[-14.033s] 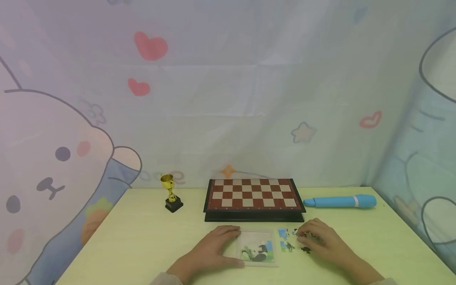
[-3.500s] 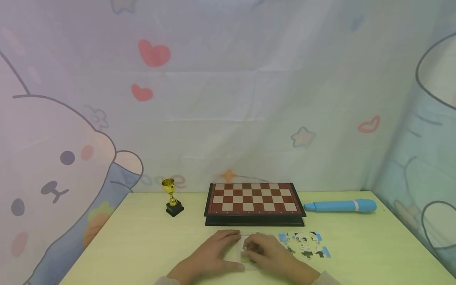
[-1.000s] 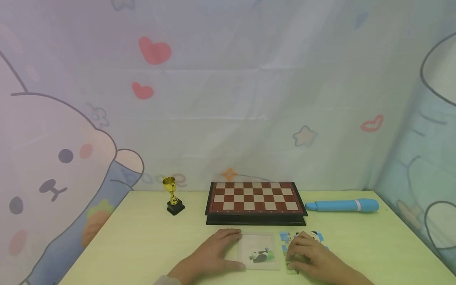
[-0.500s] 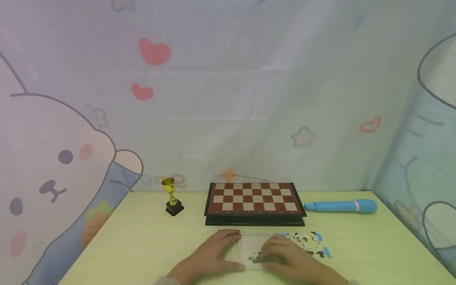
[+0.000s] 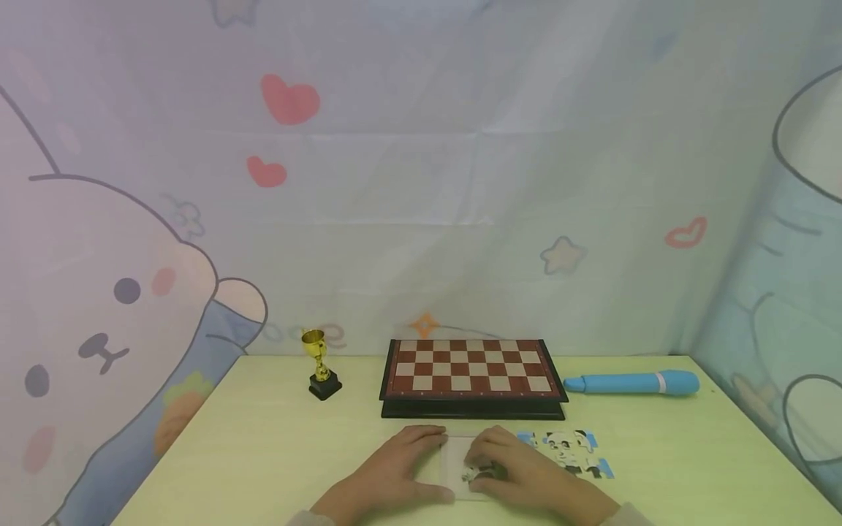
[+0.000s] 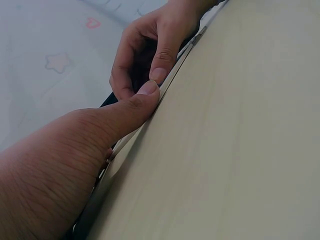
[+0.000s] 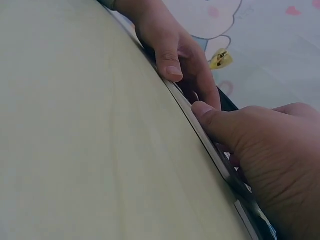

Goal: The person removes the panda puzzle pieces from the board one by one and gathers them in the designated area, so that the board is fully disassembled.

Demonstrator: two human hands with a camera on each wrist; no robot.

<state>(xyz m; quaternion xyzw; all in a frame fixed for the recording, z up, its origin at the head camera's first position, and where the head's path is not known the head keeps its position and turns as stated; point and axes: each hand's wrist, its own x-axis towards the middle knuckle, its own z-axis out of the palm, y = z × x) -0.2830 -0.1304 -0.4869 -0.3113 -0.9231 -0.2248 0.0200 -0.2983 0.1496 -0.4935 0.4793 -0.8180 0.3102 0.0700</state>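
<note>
The left hand lies flat, holding the puzzle tray by its left edge. The right hand curls over a puzzle piece, mostly hiding the tray. Loose pieces sit just right; the tabletop has room on the left.

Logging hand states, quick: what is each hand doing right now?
Left hand: open, lies flat on the puzzle tray, holds nothing.
Right hand: fingers curled over the tray; whether it holds a piece cannot be told.

Left hand lies in the foreground, thumb against the near edge of the thin tray on the tabletop. Right hand, fingers curled, touches the same edge beyond it.
</note>
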